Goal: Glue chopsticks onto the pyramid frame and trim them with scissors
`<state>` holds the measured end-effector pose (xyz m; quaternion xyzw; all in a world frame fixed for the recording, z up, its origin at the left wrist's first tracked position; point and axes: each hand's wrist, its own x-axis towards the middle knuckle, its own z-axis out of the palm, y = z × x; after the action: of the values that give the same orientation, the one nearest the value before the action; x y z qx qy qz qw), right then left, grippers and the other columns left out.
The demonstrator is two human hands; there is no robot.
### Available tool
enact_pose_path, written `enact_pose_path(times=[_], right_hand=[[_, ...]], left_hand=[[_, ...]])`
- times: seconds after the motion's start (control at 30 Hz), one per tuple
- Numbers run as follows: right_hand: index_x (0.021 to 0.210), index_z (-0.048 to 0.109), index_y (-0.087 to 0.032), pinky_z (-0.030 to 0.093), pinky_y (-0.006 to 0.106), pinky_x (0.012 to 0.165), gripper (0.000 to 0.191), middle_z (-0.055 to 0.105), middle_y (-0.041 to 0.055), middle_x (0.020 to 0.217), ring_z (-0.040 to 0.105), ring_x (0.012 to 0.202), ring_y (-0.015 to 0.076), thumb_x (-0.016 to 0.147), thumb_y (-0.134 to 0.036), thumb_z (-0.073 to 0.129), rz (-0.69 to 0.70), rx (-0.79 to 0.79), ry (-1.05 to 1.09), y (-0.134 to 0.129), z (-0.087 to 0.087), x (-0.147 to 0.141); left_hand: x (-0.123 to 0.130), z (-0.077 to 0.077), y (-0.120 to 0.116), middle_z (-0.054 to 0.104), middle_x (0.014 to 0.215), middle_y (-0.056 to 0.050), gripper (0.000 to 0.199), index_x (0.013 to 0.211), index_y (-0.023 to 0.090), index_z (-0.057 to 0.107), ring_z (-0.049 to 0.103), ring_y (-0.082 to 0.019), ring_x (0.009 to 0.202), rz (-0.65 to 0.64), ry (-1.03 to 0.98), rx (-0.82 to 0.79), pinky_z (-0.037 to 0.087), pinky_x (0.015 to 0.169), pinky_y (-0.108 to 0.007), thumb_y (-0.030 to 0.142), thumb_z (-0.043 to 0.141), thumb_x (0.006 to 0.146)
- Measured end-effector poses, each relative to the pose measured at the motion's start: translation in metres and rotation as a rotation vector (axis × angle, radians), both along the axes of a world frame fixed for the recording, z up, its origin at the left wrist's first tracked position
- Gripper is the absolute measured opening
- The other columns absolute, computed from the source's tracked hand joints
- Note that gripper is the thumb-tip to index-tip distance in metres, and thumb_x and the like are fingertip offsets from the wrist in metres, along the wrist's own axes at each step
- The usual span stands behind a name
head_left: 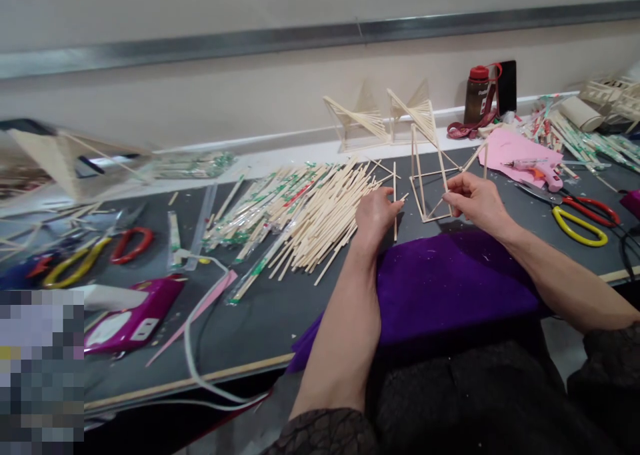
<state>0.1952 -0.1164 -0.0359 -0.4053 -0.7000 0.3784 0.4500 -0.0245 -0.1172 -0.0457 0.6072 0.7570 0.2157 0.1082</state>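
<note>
My left hand [377, 211] is closed around a thin wooden stick [395, 178], which points away from me and shows above and below my fingertips. Beside that hand lies a large loose pile of bare wooden sticks [320, 221]. My right hand [475, 201] pinches the near right side of a small frame made of wooden sticks [419, 191]. The frame stands on the dark grey table [270, 321], between my two hands. A purple cloth [450, 281] covers the table edge in front of me, below both hands.
Two twisted stick models [410, 111] stand by the wall. To the right are a pink glue gun [547, 173], scissors [580, 225] and a bottle [477, 98]. Leftward lie wrapped chopsticks [265, 198], scissors [131, 245], a white cord [189, 341] and a magenta pouch-like object [155, 308].
</note>
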Motion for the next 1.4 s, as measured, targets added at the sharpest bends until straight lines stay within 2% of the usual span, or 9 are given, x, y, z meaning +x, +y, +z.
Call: enact_pose_path(times=[0.1, 0.2, 0.27, 0.37, 0.5, 0.67, 0.83, 1.07, 1.4], right_hand=[[0.087, 0.062, -0.017, 0.047, 0.029, 0.056, 0.017, 0.061, -0.0019, 0.066, 0.057, 0.05, 0.0103, 0.079, -0.032, 0.063, -0.017, 0.021, -0.033, 0.0, -0.001, 0.0], [0.091, 0.063, -0.018, 0.048, 0.028, 0.057, 0.016, 0.06, -0.0032, 0.064, 0.055, 0.048, 0.0096, 0.081, -0.031, 0.062, -0.032, 0.016, -0.074, -0.001, -0.002, -0.001], [0.093, 0.063, -0.017, 0.047, 0.028, 0.057, 0.017, 0.06, -0.0034, 0.064, 0.055, 0.047, 0.0094, 0.081, -0.03, 0.063, -0.035, 0.011, -0.098, -0.002, -0.003, -0.002], [0.093, 0.065, -0.016, 0.047, 0.028, 0.057, 0.017, 0.061, -0.0029, 0.064, 0.055, 0.047, 0.0089, 0.081, -0.028, 0.063, -0.027, 0.007, -0.107, -0.003, -0.002, -0.004], [0.09, 0.066, -0.015, 0.046, 0.028, 0.056, 0.017, 0.061, -0.0023, 0.064, 0.055, 0.047, 0.0084, 0.082, -0.029, 0.062, -0.039, 0.003, -0.098, -0.003, -0.002, -0.005], [0.086, 0.066, -0.016, 0.045, 0.028, 0.055, 0.016, 0.062, -0.0014, 0.065, 0.054, 0.05, 0.0091, 0.081, -0.032, 0.063, -0.044, -0.006, -0.114, -0.003, -0.005, -0.006], [0.086, 0.067, -0.018, 0.045, 0.027, 0.055, 0.017, 0.064, 0.0009, 0.069, 0.056, 0.058, 0.0112, 0.082, -0.033, 0.063, -0.066, -0.001, -0.145, -0.003, -0.007, -0.008], [0.087, 0.067, -0.017, 0.043, 0.028, 0.055, 0.017, 0.065, 0.0023, 0.073, 0.057, 0.06, 0.0115, 0.083, -0.032, 0.062, -0.077, -0.006, -0.174, -0.001, -0.007, -0.01], [0.085, 0.066, -0.016, 0.044, 0.028, 0.055, 0.015, 0.063, 0.0008, 0.069, 0.055, 0.054, 0.0096, 0.083, -0.03, 0.061, -0.073, -0.029, -0.182, -0.003, -0.006, -0.013]], left_hand=[[-0.001, 0.001, -0.002, 0.076, 0.103, -0.017, 0.046, 0.124, 0.012, 0.071, 0.068, -0.034, 0.102, 0.02, 0.002, 0.023, 0.049, 0.085, -0.043, 0.026, 0.068, 0.081], [0.0, 0.007, 0.002, 0.076, 0.097, -0.012, 0.039, 0.116, 0.015, 0.074, 0.069, -0.029, 0.094, 0.021, -0.139, 0.188, 0.052, 0.081, -0.039, 0.027, 0.066, 0.079], [0.003, 0.018, 0.01, 0.075, 0.089, -0.007, 0.034, 0.108, 0.016, 0.076, 0.068, -0.021, 0.078, -0.002, -0.367, 0.296, 0.052, 0.068, -0.032, 0.027, 0.064, 0.079], [0.014, 0.042, 0.026, 0.071, 0.077, -0.003, 0.027, 0.097, 0.015, 0.076, 0.057, -0.011, 0.055, -0.039, -0.688, 0.374, 0.04, 0.046, -0.021, 0.026, 0.064, 0.076], [0.026, 0.062, 0.047, 0.067, 0.072, -0.001, 0.01, 0.08, 0.016, 0.072, 0.052, -0.008, 0.049, -0.061, -0.828, 0.381, 0.031, 0.039, -0.018, 0.021, 0.066, 0.075], [0.024, 0.056, 0.069, 0.067, 0.073, 0.0, 0.01, 0.087, 0.019, 0.072, 0.052, -0.008, 0.051, -0.022, -0.873, 0.47, 0.029, 0.039, -0.018, 0.024, 0.068, 0.078], [0.021, 0.059, 0.084, 0.066, 0.072, 0.0, 0.021, 0.097, 0.018, 0.072, 0.049, -0.008, 0.051, -0.1, -0.898, 0.539, 0.032, 0.041, -0.017, 0.026, 0.073, 0.077], [0.024, 0.074, 0.086, 0.052, 0.055, 0.002, 0.012, 0.088, 0.016, 0.074, 0.044, -0.008, 0.046, -0.125, -0.894, 0.474, 0.026, 0.038, -0.017, 0.017, 0.066, 0.079], [0.027, 0.067, 0.087, 0.058, 0.059, 0.0, 0.011, 0.086, 0.016, 0.074, 0.043, -0.007, 0.045, -0.143, -0.907, 0.451, 0.025, 0.036, -0.016, 0.021, 0.069, 0.078]])
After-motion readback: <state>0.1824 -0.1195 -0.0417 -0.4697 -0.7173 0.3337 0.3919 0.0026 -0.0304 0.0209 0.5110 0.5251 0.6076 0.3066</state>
